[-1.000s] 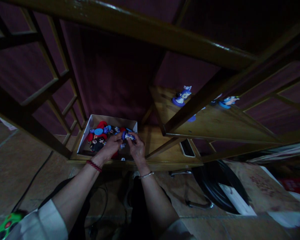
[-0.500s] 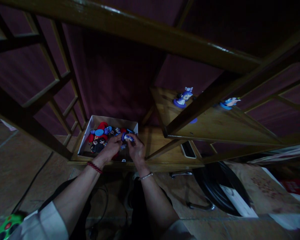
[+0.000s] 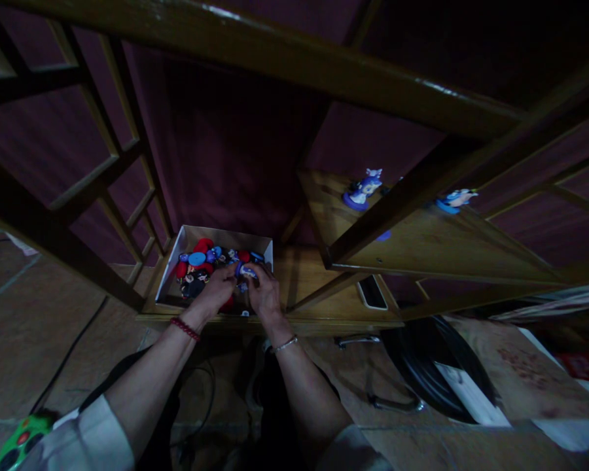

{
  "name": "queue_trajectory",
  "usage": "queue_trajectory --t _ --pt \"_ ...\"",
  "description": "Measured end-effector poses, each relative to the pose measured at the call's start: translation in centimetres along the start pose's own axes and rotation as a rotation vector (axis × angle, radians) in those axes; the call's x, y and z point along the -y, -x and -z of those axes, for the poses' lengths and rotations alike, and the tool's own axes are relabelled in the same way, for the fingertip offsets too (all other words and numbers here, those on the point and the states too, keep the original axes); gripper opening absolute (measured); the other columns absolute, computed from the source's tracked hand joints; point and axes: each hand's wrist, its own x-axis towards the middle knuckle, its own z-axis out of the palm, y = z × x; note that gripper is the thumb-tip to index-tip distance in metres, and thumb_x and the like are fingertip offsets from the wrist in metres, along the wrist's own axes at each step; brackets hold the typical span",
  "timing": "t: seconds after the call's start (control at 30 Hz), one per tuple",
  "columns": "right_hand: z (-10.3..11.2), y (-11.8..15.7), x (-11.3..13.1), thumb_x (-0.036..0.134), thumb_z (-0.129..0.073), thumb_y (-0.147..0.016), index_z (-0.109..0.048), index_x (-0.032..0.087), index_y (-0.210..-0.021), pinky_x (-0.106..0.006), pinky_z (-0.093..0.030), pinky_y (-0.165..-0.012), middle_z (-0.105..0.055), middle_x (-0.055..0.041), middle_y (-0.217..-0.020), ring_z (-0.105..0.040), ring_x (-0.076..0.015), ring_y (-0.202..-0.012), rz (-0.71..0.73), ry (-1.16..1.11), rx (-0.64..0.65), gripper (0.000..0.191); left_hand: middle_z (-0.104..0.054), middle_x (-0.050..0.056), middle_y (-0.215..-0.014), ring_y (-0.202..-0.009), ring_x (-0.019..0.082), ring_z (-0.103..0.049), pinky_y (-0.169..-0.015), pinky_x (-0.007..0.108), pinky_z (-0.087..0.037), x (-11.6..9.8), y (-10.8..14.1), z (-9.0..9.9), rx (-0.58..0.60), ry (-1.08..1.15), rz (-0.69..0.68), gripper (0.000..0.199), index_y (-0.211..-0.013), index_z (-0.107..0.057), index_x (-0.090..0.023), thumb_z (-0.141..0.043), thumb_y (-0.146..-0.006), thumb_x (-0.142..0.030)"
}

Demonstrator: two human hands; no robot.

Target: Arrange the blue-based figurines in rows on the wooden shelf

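Between both hands, over the right part of a cardboard box [image 3: 165, 271], is a small figurine [image 3: 246, 270] with a purple base and a white and purple body. My left hand [image 3: 219, 288] has its fingers closed on the base side. The fingers of my right hand [image 3: 265, 291] pinch the other end. Under and beside the hands the box holds a heap of small figurines, some red, black and blue; one round blue base [image 3: 197, 260] faces up. My palms hide part of the heap.
On the raised wooden shelf [image 3: 436, 248] at right stand a purple figurine [image 3: 364, 189] and a blue-based figurine [image 3: 456, 200]. A phone [image 3: 372, 292] lies on the lower board. Wooden posts and a crossbar frame the space. A black round seat [image 3: 436, 369] is at lower right.
The figurine has turned slightly between my fingers, and my right hand has shifted a little toward the left one. The whole view has moved slightly.
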Motion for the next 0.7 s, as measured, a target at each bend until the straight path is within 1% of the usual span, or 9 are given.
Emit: queue_trajectory --t 0.17,0.3,0.4,0.6,0.7 --pt "0.1 0.1 0.3 0.014 -0.045 -0.079 -0.061 0.024 -0.096 -0.032 -0.044 -0.086 -0.062 -0.0042 -0.095 -0.055 -0.0183 -0.092 0.036 0.018 0.007 0.025 -0.068 0.003 -0.084 -0.096 0.019 -0.057 -0.094 0.034 -0.035 -0.1 0.2 -0.1 -0.002 0.030 0.003 0.042 -0.096 -0.065 -0.014 -0.049 -0.058 -0.005" --pt "0.2 0.3 0.7 0.013 -0.044 -0.079 -0.061 0.024 -0.097 -0.031 -0.044 -0.085 -0.062 -0.0048 -0.096 -0.055 -0.0183 -0.092 0.037 0.040 0.000 0.027 -0.068 0.004 -0.087 -0.097 0.020 -0.056 -0.094 0.034 -0.035 -0.1 0.4 -0.1 -0.031 -0.021 0.001 0.042 -0.096 -0.065 -0.014 -0.049 -0.058 -0.005" --pt "0.1 0.4 0.9 0.011 -0.046 -0.077 -0.061 0.022 -0.097 -0.033 -0.044 -0.087 -0.062 -0.0056 -0.095 -0.055 -0.0192 -0.092 0.032 0.054 -0.001 0.028 -0.068 0.004 -0.090 -0.098 0.020 -0.056 -0.094 0.035 -0.035 0.0 0.4 -0.1 -0.025 -0.043 0.000 0.043 -0.098 -0.064 -0.014 -0.047 -0.059 -0.005" --pt "-0.5 0.7 0.8 0.011 -0.047 -0.075 -0.062 0.020 -0.097 -0.034 -0.044 -0.086 -0.062 -0.0082 -0.097 -0.055 -0.0209 -0.094 0.006 0.095 -0.041 0.028 -0.068 0.004 -0.091 -0.101 0.020 -0.055 -0.095 0.035 -0.034 0.6 0.2 0.1 -0.037 -0.081 -0.033 0.047 -0.099 -0.064 -0.015 -0.044 -0.057 -0.003" --pt "-0.8 0.9 0.7 0.010 -0.048 -0.074 -0.062 0.019 -0.097 -0.033 -0.045 -0.084 -0.063 -0.0088 -0.097 -0.056 -0.0207 -0.092 -0.012 0.089 -0.070 0.028 -0.068 0.003 -0.091 -0.097 0.020 -0.057 -0.094 0.035 -0.035 1.0 0.0 0.3 -0.029 -0.092 -0.065 0.049 -0.099 -0.064 -0.016 -0.044 -0.057 -0.002"
